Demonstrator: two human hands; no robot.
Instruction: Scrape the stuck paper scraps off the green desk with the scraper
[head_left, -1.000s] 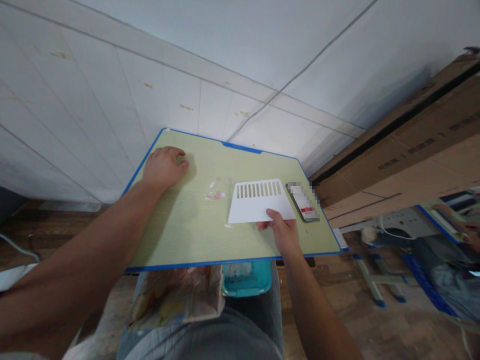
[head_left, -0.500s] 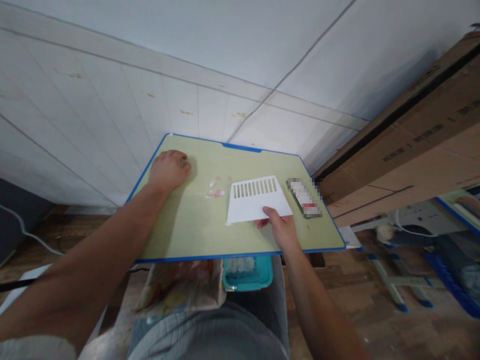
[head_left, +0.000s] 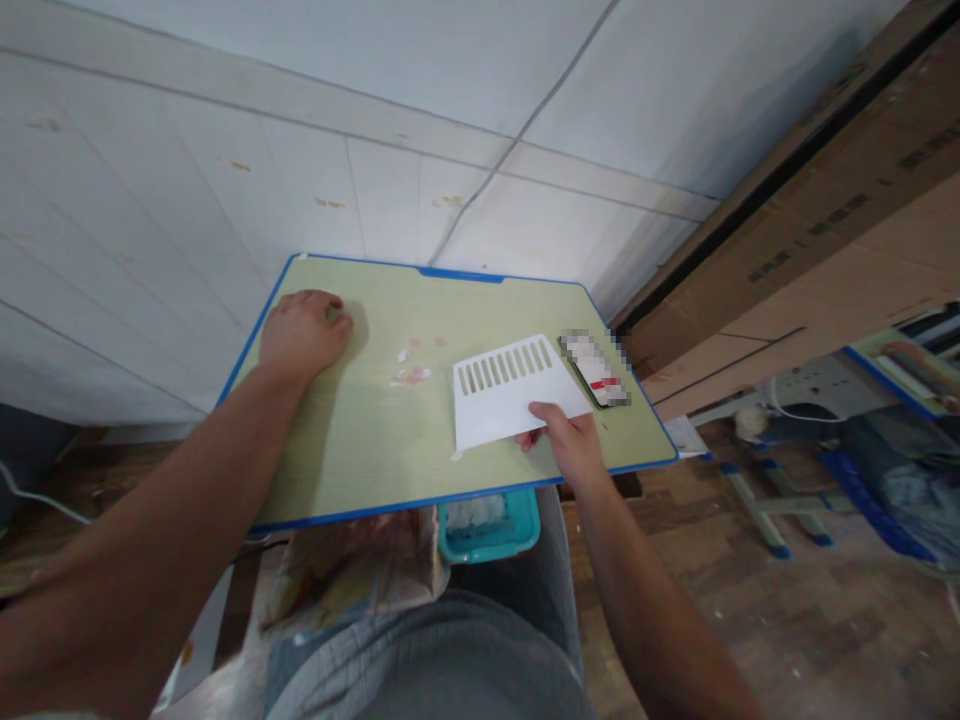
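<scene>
My right hand (head_left: 566, 435) grips a flat white scraper (head_left: 499, 405) by its near right corner, thumb on top and fingers underneath. The scraper is a thin, roughly trapezoid plate with a row of long slots along its far edge. It is just over the pale green desktop (head_left: 367, 440); whether it touches is hard to tell. At the far left of the desktop rests my left hand (head_left: 304, 330), its fingers loosely bent and a gap left between thumb and forefinger, nothing visible in it. Small white and pinkish scraps (head_left: 411, 376) lie between the hands.
A blurred-out phone-like item (head_left: 596, 370) lies to the right of the scraper. Below the front edge are a teal tub (head_left: 491, 540) and a patterned cloth bag (head_left: 360, 575). Large cardboard boxes (head_left: 750, 290) stand at right; a white wall (head_left: 390, 190) bounds the back.
The scraper has turned slightly, its right side now angled farther away, still in my right hand. The whole view has shifted a little. My left hand stays at the desktop's left.
</scene>
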